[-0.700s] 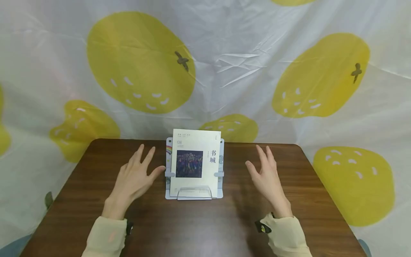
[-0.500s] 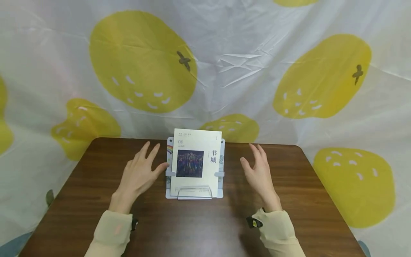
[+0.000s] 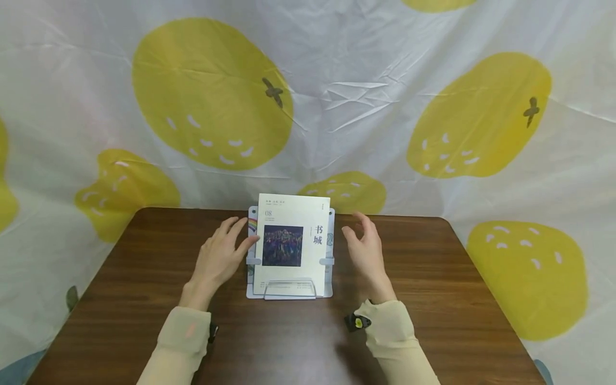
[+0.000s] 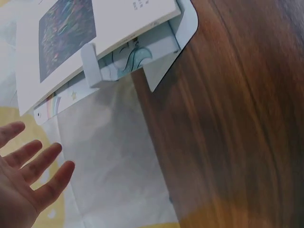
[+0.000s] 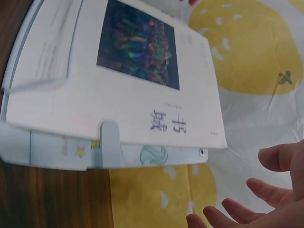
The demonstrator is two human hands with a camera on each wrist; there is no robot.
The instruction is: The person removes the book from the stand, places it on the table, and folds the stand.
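A white book (image 3: 289, 214) with a dark square picture on its cover stands upright, leaning back on a pale blue book stand (image 3: 329, 275). Side clips (image 5: 110, 142) on the stand lap over the book's edges, and a clear ledge (image 3: 290, 289) crosses its foot. My left hand (image 3: 218, 256) is beside the stand's left side, its thumb overlapping the book's edge in the head view; the left wrist view shows the fingers (image 4: 52, 183) spread and holding nothing. On the other side my right hand (image 3: 368, 254) hovers a little apart from the stand, fingers loosely bent and nothing in them.
The stand rests on a dark brown wooden table (image 3: 433, 299) with rounded far corners. Behind it hangs a white cloth (image 3: 346, 128) printed with large yellow fruit. Dark bands (image 3: 357, 322) sit at both wrists, below pale sleeves.
Both hands have moved inward toward the stand, the left one to the right and the right one to the left. The book and stand have stayed in place.
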